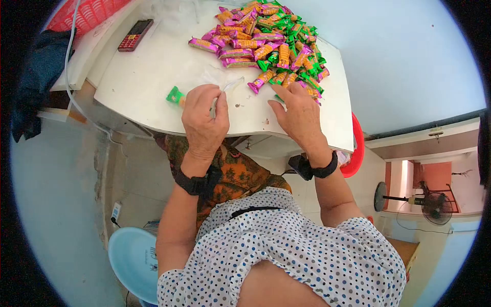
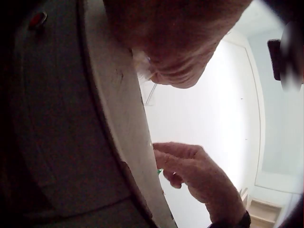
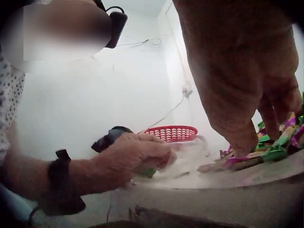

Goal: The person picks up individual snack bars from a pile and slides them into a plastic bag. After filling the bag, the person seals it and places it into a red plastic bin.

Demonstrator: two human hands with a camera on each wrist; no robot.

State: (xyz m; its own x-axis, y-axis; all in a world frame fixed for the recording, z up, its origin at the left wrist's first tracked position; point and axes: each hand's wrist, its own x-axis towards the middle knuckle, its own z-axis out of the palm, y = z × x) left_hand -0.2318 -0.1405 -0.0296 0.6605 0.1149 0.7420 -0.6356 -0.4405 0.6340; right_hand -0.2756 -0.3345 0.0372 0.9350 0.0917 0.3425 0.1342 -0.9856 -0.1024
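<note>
My left hand (image 1: 204, 112) is near the table's front edge, fingers curled, with thumb and forefinger pinching the edge of a clear plastic bag (image 1: 233, 84). A green-wrapped snack (image 1: 175, 96) pokes out on the left side of that hand, partly hidden by it. At the near edge of a heap of small wrapped snacks (image 1: 250, 43), purple and green with orange middles, my right hand (image 1: 299, 115) reaches down with thumb and forefinger apart. Its fingertips overlap the nearest packets. In the right wrist view its fingers (image 3: 242, 137) point down onto the snacks.
The white table (image 1: 143, 87) carries a red-and-black keypad phone (image 1: 135, 35) at the back left. More clear plastic (image 1: 171, 13) lies behind. A red basket (image 1: 84, 18) stands at the far left. A red basin (image 1: 357, 148) sits below the right edge, a blue basin (image 1: 130, 261) on the floor.
</note>
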